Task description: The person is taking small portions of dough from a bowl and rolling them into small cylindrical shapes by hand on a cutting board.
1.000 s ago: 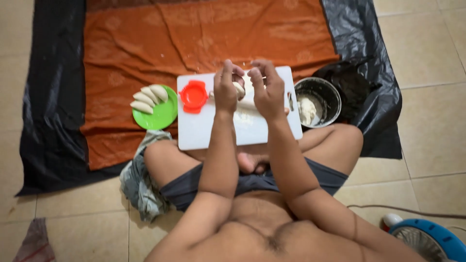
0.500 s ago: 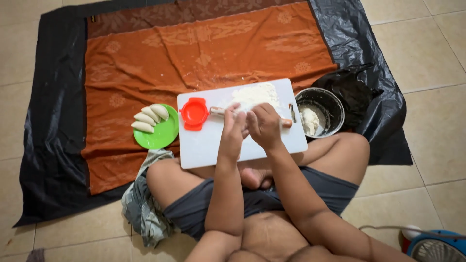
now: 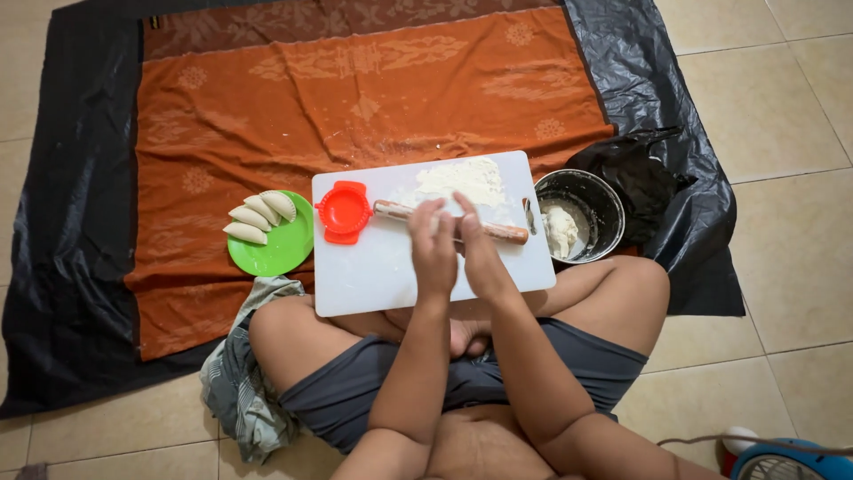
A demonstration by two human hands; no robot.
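I sit cross-legged on the floor with a white cutting board (image 3: 373,267) across my knees. My left hand (image 3: 433,249) and my right hand (image 3: 475,249) lie side by side, palms down, on a wooden rolling pin (image 3: 506,233) that rests across the board. Beyond the pin lies a flattened patch of pale dough (image 3: 460,180). A red plastic dumpling press (image 3: 343,212) sits open on the board's left end.
A green plate (image 3: 277,251) with three folded dumplings stands left of the board. A metal pot (image 3: 593,197) holding dough sits to the right, beside a crumpled black bag (image 3: 638,178). An orange cloth (image 3: 355,98) over black plastic covers the tiled floor. A grey rag (image 3: 238,391) lies by my left knee.
My hands came down from holding dough above the board and now press on the rolling pin. The dough lies flat on the board.
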